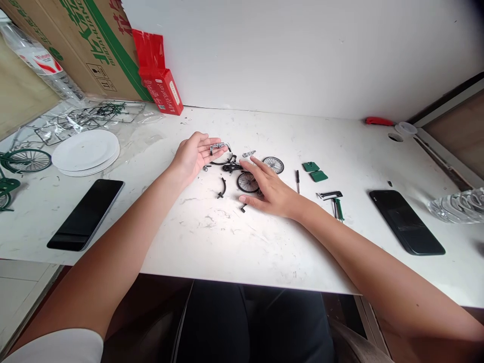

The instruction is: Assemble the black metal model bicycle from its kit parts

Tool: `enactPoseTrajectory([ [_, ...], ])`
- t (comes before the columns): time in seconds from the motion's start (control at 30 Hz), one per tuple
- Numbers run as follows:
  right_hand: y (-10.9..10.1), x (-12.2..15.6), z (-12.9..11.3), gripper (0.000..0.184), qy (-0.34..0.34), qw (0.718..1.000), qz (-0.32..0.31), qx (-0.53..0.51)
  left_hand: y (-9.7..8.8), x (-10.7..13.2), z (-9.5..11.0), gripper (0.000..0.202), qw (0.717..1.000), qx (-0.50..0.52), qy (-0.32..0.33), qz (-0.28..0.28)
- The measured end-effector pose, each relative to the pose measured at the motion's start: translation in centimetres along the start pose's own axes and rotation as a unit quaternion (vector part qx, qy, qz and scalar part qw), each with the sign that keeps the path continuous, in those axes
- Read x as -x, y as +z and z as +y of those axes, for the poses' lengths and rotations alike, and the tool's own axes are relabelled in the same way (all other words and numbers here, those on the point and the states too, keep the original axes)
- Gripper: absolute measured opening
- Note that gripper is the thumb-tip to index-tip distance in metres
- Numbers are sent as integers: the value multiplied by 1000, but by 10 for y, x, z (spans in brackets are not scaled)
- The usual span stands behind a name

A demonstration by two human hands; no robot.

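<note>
White, smudged table with miniature bicycle parts lying loose around two hands.
Nearest, a small black angular piece lies by the thumb of the right hand, which is spread, fingers apart, over a black-rimmed spoked wheel; a careless sweep could scatter both. Beyond, the left hand loosely holds a silver-and-black toy handlebar across extended fingers, beside a black plastic bicycle frame; so slack a hold might let it drop. At the right is a clear ridged plastic bottle, contents unclear. Farther, on the left, are a red cardboard carton, a clear red-labelled plastic bottle and a brown, green-printed cardboard box; whether they hold anything cannot be told.
</note>
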State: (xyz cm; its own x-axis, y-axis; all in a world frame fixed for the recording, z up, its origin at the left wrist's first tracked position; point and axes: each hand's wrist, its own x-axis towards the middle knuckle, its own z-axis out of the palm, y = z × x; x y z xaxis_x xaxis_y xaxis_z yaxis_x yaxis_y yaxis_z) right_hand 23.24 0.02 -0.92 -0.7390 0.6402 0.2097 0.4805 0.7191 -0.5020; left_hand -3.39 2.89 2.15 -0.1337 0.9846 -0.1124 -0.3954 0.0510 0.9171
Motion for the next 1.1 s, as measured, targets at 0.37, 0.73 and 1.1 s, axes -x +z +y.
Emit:
enactPoseTrajectory([
  [0.37, 2, -2, -4, 66, -15, 999, 29, 23, -3, -3, -5, 17, 1000, -12, -5, -10],
  [0.73, 8, -8, -2, 61, -6, 996, 74, 39, 1, -1, -5, 15, 1000, -15, -10, -9],
  [1.1, 18, -26, -4, 81, 28, 993, 30, 115, 3, -1, -9, 14, 1000, 0, -10, -11],
])
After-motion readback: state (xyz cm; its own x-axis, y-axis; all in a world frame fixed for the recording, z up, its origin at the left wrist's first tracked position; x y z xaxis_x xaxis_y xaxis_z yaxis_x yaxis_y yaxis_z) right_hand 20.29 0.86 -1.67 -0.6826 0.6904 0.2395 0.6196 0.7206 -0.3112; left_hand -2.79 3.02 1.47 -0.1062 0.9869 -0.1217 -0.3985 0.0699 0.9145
